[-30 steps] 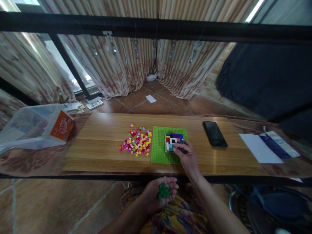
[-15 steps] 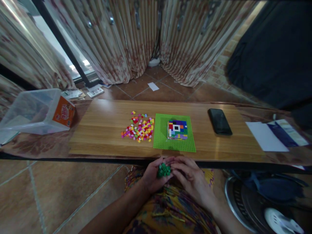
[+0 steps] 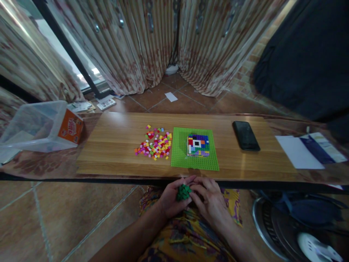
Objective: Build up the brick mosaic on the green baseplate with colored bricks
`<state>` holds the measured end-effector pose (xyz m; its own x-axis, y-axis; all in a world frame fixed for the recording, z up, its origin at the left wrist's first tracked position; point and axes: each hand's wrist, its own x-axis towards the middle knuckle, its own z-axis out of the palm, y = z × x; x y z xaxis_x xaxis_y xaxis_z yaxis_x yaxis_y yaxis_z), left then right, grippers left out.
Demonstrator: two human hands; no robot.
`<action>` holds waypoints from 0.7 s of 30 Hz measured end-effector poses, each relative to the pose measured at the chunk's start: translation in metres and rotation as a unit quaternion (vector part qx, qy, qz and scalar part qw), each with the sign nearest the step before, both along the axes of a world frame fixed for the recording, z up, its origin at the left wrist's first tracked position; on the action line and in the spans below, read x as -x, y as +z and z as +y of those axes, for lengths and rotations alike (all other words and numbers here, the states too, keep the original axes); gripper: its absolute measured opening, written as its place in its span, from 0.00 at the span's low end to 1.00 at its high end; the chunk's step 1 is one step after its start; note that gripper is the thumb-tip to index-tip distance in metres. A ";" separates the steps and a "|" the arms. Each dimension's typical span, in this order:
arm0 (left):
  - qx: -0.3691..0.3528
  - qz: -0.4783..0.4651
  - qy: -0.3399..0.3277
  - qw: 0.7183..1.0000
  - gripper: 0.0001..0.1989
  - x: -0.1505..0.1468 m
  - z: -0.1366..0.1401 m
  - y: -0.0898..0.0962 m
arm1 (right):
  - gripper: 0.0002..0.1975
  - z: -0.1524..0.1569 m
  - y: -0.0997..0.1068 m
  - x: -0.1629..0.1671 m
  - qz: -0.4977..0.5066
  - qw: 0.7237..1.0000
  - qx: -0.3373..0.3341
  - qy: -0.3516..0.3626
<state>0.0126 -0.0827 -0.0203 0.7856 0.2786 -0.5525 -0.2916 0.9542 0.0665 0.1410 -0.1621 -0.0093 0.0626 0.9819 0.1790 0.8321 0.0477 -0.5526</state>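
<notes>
Small green plastic bricks: held heaped in my cupped left hand. Right hand: fingertips at heap; whether pinching any, I cannot tell. Beyond: lime-green square studded baseplate, bearing multicoloured brick block.

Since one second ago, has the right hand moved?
Yes: the right hand has moved from the stack, past the near edge of the baseplate, to the left hand.

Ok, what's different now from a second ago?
The right hand has left the block stack and come back toward the body, now at the green bricks. The left hand still cups those. The block stack, green baseplate, loose bricks and phone look unmoved on the table.
</notes>
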 end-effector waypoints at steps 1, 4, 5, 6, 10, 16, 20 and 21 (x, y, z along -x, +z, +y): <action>-0.005 0.003 -0.002 1.000 0.14 0.000 0.000 -0.001 | 0.07 0.000 0.000 0.000 0.006 1.000 -0.001 -0.002; -0.025 0.014 -0.009 1.000 0.13 0.000 -0.002 -0.006 | 0.06 0.000 -0.001 -0.003 0.021 1.000 0.000 -0.017; -0.030 0.026 -0.013 0.999 0.12 0.000 -0.004 -0.008 | 0.06 0.001 -0.002 -0.004 0.023 0.999 -0.003 -0.025; -0.033 0.041 -0.019 0.998 0.11 0.000 -0.006 -0.010 | 0.07 0.001 -0.003 -0.005 0.025 0.999 -0.009 -0.033; -0.045 0.078 -0.048 0.995 0.08 0.002 -0.012 -0.016 | 0.08 0.002 -0.009 -0.008 0.025 0.998 -0.030 -0.055; -0.075 0.091 -0.042 0.992 0.11 0.002 -0.011 -0.017 | 0.08 0.005 -0.010 -0.011 0.018 0.999 -0.037 -0.036; -0.095 0.101 -0.064 0.988 0.13 0.002 -0.011 -0.018 | 0.08 0.007 -0.008 -0.012 -0.002 0.999 -0.045 -0.023; -0.100 0.105 -0.064 0.987 0.13 0.002 -0.011 -0.018 | 0.08 0.007 -0.008 -0.012 -0.009 0.999 -0.045 -0.020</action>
